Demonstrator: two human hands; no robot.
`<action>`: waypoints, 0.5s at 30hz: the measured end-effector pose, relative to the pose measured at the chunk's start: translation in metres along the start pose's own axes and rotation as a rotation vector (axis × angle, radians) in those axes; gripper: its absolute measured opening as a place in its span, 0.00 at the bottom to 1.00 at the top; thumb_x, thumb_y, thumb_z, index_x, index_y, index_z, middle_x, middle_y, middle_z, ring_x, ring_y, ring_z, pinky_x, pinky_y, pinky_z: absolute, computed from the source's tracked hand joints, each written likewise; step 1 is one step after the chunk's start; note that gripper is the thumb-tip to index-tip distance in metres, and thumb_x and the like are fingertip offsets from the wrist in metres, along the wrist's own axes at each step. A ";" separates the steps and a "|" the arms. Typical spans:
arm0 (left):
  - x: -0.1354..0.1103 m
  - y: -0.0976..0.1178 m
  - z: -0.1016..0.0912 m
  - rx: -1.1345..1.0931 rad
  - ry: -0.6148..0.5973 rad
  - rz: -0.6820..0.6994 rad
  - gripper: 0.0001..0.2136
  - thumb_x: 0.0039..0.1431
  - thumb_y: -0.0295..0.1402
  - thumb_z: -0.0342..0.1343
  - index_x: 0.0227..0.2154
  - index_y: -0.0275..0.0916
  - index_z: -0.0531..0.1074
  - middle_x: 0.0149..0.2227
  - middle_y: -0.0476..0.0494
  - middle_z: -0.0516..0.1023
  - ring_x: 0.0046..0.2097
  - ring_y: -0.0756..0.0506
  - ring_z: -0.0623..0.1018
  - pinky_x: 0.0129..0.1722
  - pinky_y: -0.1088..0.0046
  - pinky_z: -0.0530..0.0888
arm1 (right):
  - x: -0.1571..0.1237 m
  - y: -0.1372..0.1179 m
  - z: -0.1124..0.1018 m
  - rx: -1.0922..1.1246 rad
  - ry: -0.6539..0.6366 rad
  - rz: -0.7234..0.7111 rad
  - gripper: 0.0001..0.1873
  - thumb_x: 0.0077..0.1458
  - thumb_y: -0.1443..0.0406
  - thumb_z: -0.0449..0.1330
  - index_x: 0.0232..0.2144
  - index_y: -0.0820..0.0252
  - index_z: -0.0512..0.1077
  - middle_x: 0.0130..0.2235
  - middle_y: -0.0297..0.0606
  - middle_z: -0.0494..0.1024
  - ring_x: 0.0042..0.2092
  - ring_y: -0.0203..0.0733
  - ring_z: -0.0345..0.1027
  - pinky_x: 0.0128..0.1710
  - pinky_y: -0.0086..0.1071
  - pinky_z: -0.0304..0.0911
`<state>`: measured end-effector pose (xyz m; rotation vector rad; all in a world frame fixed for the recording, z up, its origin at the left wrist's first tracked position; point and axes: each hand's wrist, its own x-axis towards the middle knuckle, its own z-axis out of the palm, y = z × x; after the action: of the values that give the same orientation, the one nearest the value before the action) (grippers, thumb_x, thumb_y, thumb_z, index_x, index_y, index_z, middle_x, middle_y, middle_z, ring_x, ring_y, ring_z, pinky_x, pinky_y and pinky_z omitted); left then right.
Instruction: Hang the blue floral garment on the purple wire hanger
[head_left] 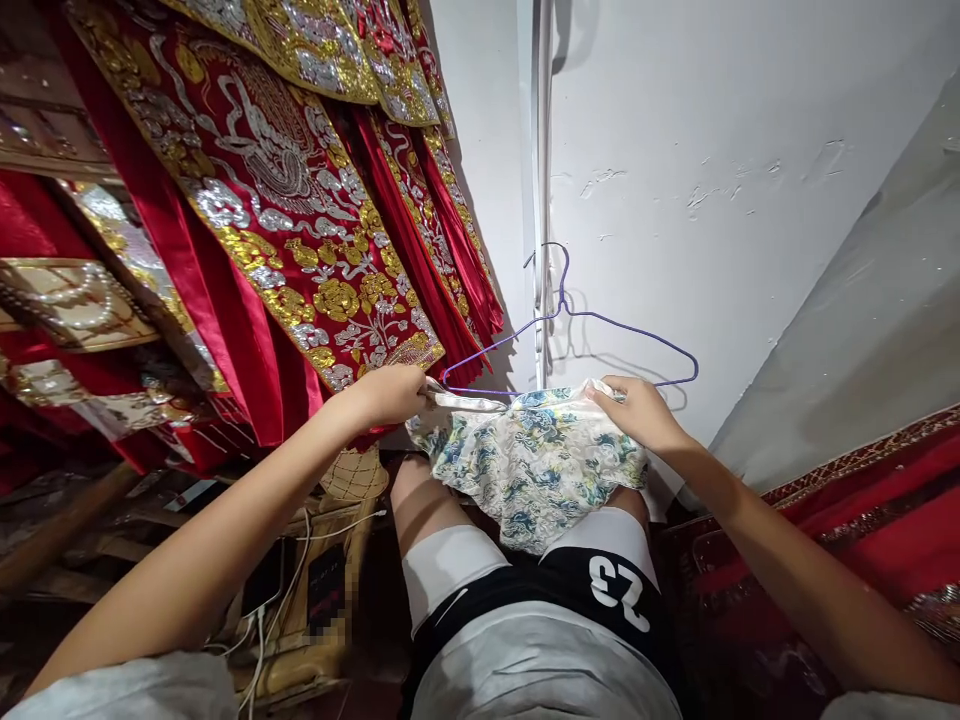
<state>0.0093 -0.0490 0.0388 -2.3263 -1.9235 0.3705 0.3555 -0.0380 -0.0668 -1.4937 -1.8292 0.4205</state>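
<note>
A white garment with a blue and yellow flower print [536, 450] is stretched between my two hands, above the knees. My left hand [395, 393] is closed on one upper corner of it. At the opposite upper corner, my right hand [637, 408] pinches the edge between thumb and fingers. Just behind the garment's top edge is a purple wire hanger [630, 328], its hook up against a narrow white upright. Its lower bar passes partly behind the cloth, so I cannot tell whether the two are joined. Whether the garment is shorts or a skirt does not show.
Red costumes with gold and silver sequins [315, 220] hang at the left. A bamboo chair [300, 670] at lower left bears phones and white cables [262, 640]. Ahead stands a white wall [712, 130] with peeling paint. Red trimmed cloth [855, 520] lies at the right.
</note>
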 end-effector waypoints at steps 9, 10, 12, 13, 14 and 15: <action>0.024 -0.001 0.011 -0.394 0.468 0.283 0.14 0.61 0.36 0.50 0.39 0.37 0.80 0.41 0.38 0.81 0.43 0.39 0.80 0.48 0.63 0.75 | 0.001 0.005 0.006 0.113 -0.019 -0.056 0.27 0.58 0.44 0.58 0.24 0.60 0.73 0.25 0.36 0.74 0.30 0.42 0.65 0.30 0.32 0.55; 0.027 0.003 0.010 -0.447 0.547 0.339 0.15 0.63 0.36 0.49 0.42 0.37 0.79 0.45 0.36 0.81 0.46 0.38 0.79 0.50 0.60 0.75 | 0.000 0.003 0.009 0.106 -0.022 -0.061 0.26 0.58 0.45 0.58 0.25 0.61 0.74 0.26 0.37 0.75 0.31 0.43 0.67 0.31 0.33 0.56; 0.034 0.011 0.011 -0.526 0.644 0.415 0.15 0.65 0.36 0.49 0.46 0.37 0.77 0.48 0.36 0.79 0.49 0.38 0.79 0.52 0.57 0.75 | -0.002 -0.003 0.013 0.095 -0.041 -0.072 0.24 0.60 0.47 0.57 0.27 0.60 0.76 0.29 0.39 0.79 0.33 0.46 0.70 0.33 0.33 0.60; 0.039 0.015 0.014 -0.557 0.677 0.431 0.15 0.65 0.35 0.49 0.47 0.37 0.76 0.47 0.36 0.79 0.49 0.38 0.79 0.53 0.57 0.75 | -0.003 -0.006 0.014 0.094 -0.061 -0.083 0.24 0.61 0.48 0.56 0.28 0.60 0.77 0.30 0.39 0.80 0.34 0.48 0.72 0.34 0.34 0.61; 0.045 0.018 0.018 -0.581 0.711 0.439 0.14 0.65 0.34 0.48 0.48 0.37 0.76 0.48 0.36 0.79 0.50 0.39 0.79 0.53 0.57 0.75 | -0.005 -0.009 0.014 0.100 -0.092 -0.102 0.23 0.62 0.48 0.55 0.29 0.60 0.78 0.31 0.40 0.81 0.36 0.49 0.73 0.36 0.35 0.63; 0.052 0.021 0.022 -0.596 0.741 0.445 0.14 0.65 0.32 0.48 0.49 0.37 0.75 0.48 0.36 0.79 0.51 0.39 0.78 0.54 0.57 0.74 | -0.006 -0.010 0.014 0.116 -0.125 -0.125 0.23 0.62 0.49 0.55 0.31 0.59 0.79 0.33 0.40 0.82 0.37 0.51 0.75 0.38 0.37 0.65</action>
<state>0.0328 -0.0042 0.0063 -2.6383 -1.2421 -1.0336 0.3391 -0.0444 -0.0714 -1.2921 -1.9486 0.5594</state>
